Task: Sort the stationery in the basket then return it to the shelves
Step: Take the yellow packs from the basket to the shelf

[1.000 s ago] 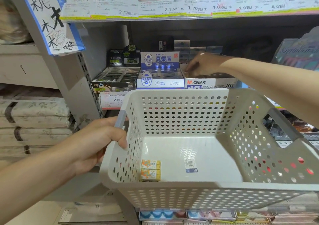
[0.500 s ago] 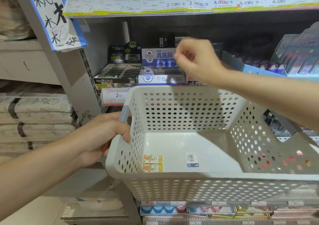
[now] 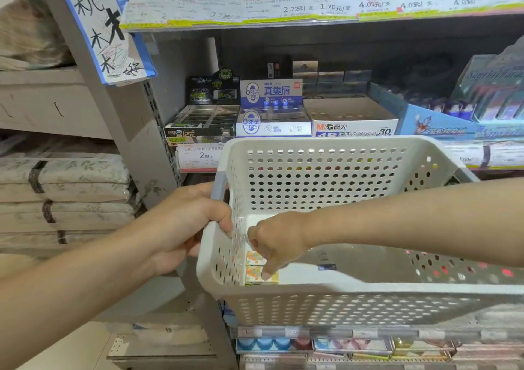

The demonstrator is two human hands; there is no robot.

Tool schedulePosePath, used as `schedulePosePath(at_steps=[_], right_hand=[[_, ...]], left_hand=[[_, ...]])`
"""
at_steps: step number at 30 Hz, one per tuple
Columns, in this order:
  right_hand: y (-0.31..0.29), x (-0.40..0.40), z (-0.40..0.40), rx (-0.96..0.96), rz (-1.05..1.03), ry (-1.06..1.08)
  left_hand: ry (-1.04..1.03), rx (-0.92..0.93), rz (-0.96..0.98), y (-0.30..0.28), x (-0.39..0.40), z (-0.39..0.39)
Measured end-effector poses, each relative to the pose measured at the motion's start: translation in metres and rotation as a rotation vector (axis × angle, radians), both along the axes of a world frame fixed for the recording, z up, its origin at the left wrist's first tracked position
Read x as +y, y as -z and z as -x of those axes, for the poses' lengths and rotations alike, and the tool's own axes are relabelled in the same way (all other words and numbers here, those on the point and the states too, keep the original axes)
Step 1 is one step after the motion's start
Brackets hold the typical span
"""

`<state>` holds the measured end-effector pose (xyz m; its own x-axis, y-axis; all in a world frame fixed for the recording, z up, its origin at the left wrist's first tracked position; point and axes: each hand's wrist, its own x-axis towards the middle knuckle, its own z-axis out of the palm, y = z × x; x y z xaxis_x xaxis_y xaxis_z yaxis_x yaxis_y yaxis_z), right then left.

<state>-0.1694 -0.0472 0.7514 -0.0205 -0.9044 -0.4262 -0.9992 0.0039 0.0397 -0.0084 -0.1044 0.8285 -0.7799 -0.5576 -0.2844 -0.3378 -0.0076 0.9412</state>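
My left hand (image 3: pixel 181 227) grips the grey handle on the left side of a white perforated basket (image 3: pixel 340 287), held in front of the shelf. Two small orange-and-yellow eraser packs (image 3: pixel 256 276) lie side by side in the basket's near left corner. Reaching down into that corner, my right hand (image 3: pixel 279 236) has its fingers curled over the packs, with the thumb at the far pack and the fingertips on the near one. A barcode sticker (image 3: pixel 326 266) is stuck to the basket floor.
Behind the basket the shelf carries an open M&G eraser box (image 3: pixel 351 114), a blue-and-white eraser box (image 3: pixel 272 128) and a black eraser box (image 3: pixel 198 125). Price tags line the shelf above. A grey upright (image 3: pixel 133 131) stands at left, with folded cloth stacks beyond.
My right hand left the M&G eraser box on the shelf, swung back and dropped into the basket onto the eraser packs. The basket shifted slightly right.
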Motion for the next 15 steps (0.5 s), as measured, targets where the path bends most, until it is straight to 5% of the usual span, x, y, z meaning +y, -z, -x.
schedulePosePath(at_steps=[15], right_hand=[[0.004,0.004,-0.005,0.076,0.134,-0.035]], left_hand=[[-0.014,-0.018,-0.014,0.004,-0.005,-0.001]])
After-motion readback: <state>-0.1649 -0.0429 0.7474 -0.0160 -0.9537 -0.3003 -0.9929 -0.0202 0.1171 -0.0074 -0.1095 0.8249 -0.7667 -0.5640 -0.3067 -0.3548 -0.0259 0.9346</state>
